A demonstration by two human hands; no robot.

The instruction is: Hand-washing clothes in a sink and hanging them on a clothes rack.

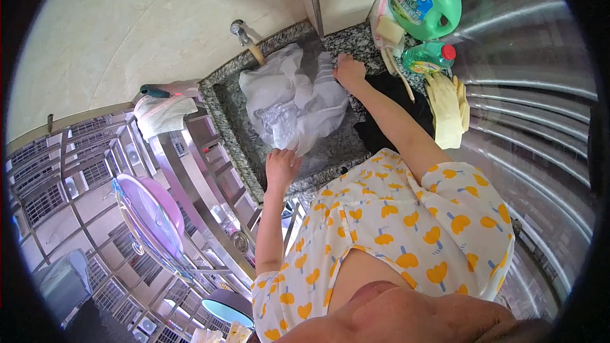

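A wet white garment (286, 90) lies bunched in a speckled granite sink (238, 143), with a pool of water on it below the metal tap (241, 33). My left hand (281, 169) pinches the garment's near edge. At the sink's right side my right hand (350, 71) holds the end of its grey-striped part (325, 71), fingers curled; the fingertips are partly hidden. Black cloth (388, 109) rests on the counter beneath my right forearm.
Right of the sink stand a green detergent jug (424, 7) and a green bottle with a red cap (429, 57), near a soap bar (389, 30), a brush (402, 76) and cream rubber gloves (445, 109). A white mesh cloth (164, 112) hangs at the left.
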